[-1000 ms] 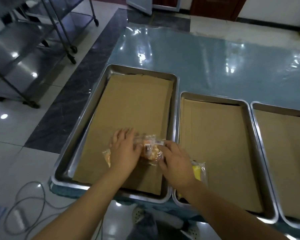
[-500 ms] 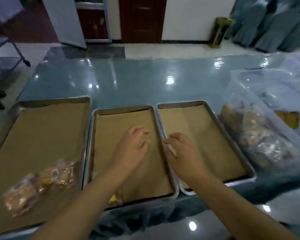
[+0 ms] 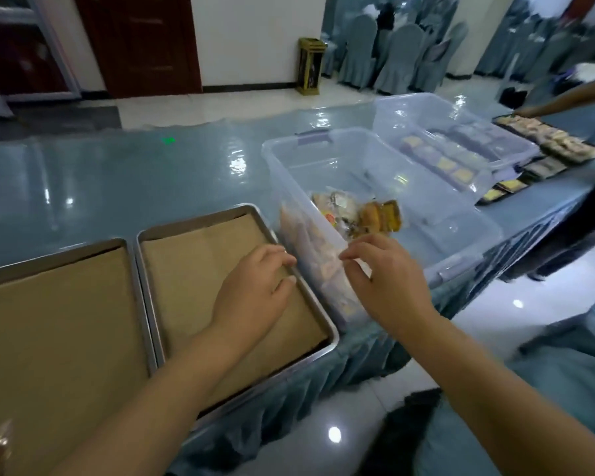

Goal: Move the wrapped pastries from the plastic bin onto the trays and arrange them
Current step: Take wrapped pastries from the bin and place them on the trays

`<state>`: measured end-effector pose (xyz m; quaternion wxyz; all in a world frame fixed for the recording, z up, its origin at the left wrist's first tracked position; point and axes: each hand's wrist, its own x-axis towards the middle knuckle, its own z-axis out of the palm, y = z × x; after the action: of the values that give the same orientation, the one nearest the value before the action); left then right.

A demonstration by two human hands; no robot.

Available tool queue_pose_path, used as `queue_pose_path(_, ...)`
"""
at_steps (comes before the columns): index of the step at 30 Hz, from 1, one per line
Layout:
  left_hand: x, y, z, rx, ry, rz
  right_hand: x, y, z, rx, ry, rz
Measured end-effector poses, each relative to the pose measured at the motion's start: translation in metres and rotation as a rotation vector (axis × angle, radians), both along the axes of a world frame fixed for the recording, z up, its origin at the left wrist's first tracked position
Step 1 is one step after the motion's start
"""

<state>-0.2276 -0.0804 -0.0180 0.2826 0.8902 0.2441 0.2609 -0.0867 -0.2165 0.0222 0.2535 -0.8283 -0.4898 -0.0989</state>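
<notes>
Both hands hang loosely curled and empty, left hand (image 3: 255, 290) over the tray (image 3: 193, 222), right hand (image 3: 382, 281) at the plastic bin (image 3: 454, 221); wrapped pastries (image 3: 358, 214) just beyond it look light, crushable, slippery-wrapped, so I'd grip gently by the sides.

clear bin (image 3: 323, 159), brown-lined (plain) silver tray (image 3: 327, 324).

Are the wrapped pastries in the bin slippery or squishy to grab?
Probably slippery: the wrapped pastries sit in shiny clear film. Likely light and easy to crush, since they look like soft cakes heaped loosely in the bin.
</notes>
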Motion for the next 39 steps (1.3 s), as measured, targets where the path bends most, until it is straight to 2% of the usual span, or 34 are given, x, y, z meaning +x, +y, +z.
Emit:
queue_pose_path(10, 0.103, 0.025, 0.014, 0.136, 0.0, -0.059, 0.12, 0.003, -0.003, -0.052, 0.076, -0.143)
queue_pose_path(15, 0.163, 0.055, 0.019, 0.117, 0.002, -0.099, 0.19, 0.029, -0.013, -0.34, -0.036, -0.15)
queue_pose_path(20, 0.207, 0.093, 0.023, 0.139, 0.081, -0.129, 0.257, 0.074, -0.032, -0.639, -0.21, -0.098)
queue_pose_path(24, 0.23, 0.111, 0.021, 0.173, 0.157, -0.14, 0.291, 0.105, -0.058, -0.786, -0.432, -0.027)
queue_pose_path(27, 0.238, 0.113, 0.014, 0.166, 0.191, -0.139, 0.296, 0.123, -0.075, -0.878, -0.468, -0.009)
queue_pose_path(29, 0.239, 0.111, 0.009, 0.164, 0.211, -0.14, 0.294, 0.134, -0.083, -0.908, -0.408, -0.05)
queue_pose_path(33, 0.239, 0.11, 0.005, 0.177, 0.197, -0.116, 0.299, 0.149, -0.09, -0.827, -0.014, -0.226)
queue_pose_path(34, 0.239, 0.11, 0.004, 0.177, 0.197, -0.105, 0.303, 0.152, -0.09, -0.831, 0.029, -0.237)
queue_pose_path(39, 0.238, 0.108, 0.003, 0.18, 0.226, -0.035, 0.312, 0.165, -0.081, -0.973, 0.042, -0.218)
